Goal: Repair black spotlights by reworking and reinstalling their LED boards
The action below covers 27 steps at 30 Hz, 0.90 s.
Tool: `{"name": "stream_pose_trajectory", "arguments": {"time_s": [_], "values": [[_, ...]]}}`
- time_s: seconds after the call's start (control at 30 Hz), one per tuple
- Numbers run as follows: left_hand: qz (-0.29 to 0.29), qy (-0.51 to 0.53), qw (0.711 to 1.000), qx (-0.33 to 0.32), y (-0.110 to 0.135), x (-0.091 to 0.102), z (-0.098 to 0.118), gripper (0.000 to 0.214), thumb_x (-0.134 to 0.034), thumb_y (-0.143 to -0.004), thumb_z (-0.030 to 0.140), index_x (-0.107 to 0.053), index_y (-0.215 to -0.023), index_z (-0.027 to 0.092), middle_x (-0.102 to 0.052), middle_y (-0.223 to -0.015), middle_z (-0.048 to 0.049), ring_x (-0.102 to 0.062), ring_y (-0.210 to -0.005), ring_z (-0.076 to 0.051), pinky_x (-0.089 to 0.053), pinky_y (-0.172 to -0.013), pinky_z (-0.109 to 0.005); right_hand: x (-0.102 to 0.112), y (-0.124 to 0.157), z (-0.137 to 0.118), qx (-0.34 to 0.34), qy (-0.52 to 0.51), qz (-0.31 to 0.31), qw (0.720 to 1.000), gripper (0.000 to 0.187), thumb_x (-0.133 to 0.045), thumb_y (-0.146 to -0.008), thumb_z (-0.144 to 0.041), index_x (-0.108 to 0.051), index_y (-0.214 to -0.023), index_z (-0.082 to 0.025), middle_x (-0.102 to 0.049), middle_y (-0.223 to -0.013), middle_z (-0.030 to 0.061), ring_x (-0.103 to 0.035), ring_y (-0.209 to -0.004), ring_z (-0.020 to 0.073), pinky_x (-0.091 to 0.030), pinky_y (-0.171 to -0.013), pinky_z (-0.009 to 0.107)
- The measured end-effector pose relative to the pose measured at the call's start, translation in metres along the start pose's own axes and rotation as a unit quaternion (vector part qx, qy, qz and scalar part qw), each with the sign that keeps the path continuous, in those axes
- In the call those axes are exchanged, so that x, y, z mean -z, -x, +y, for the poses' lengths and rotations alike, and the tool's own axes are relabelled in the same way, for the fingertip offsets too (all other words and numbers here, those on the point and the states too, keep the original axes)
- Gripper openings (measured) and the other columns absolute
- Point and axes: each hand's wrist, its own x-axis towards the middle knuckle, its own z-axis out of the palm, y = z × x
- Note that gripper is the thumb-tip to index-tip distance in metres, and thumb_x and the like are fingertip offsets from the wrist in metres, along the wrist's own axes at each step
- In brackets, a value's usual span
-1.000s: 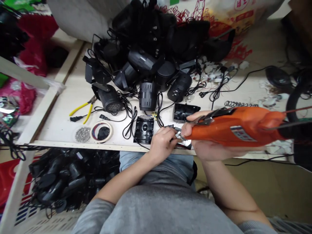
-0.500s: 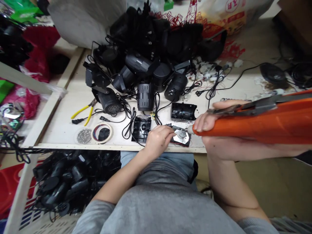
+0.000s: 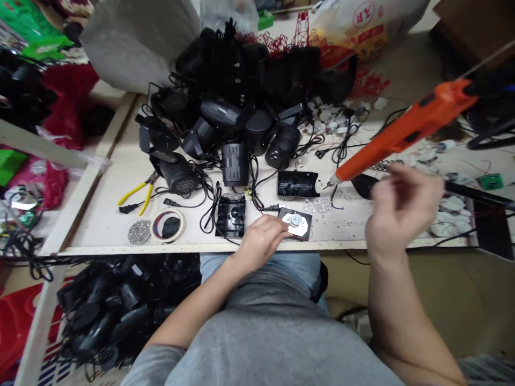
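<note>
My left hand (image 3: 263, 239) has its fingertips closed on the left edge of a small black square plate (image 3: 304, 235) near the front edge of the table. A white octagonal piece with a round metal motor-like part (image 3: 296, 220) sits on that plate. My right hand (image 3: 404, 209), blurred by motion, is to the right above the table with its fingers loosely apart and nothing visible in them. Beyond it an orange electric screwdriver (image 3: 396, 136) hangs at a slant, apart from the hand, its bit pointing down-left near a black half-shell housing (image 3: 298, 184).
Black spotlight housings with cables (image 3: 235, 161) are heaped at the back. Yellow-handled pliers (image 3: 137, 193), a dish of screws (image 3: 139, 231), a tape roll (image 3: 179, 234) and another black half-shell (image 3: 231, 216) lie left. Clear lenses (image 3: 319, 204) and a black fan-shaped part (image 3: 364, 186) lie right.
My right hand has let go of the electric screwdriver and moved right. The screwdriver has swung up and away from the plate. My left hand stays at the plate.
</note>
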Motion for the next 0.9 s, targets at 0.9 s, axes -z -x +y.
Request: {"name": "stream_pose_trajectory", "arguments": {"time_s": [0.9], "values": [[0.008, -0.069, 0.998, 0.008, -0.004, 0.003, 0.005, 0.009, -0.056, -0.101, 0.022, -0.064, -0.101, 0.019, -0.075, -0.095, -0.0059, -0.071, -0.093, -0.021, -0.060, -0.083, -0.034, -0.002, 0.090, -0.023, 0.000, 0.067, -0.229, 0.971, 0.010, -0.061, -0.092, -0.020, -0.058, -0.101, -0.022, -0.062, -0.091, 0.0056, -0.065, -0.079, 0.0193, -0.058, -0.067, 0.033]]}}
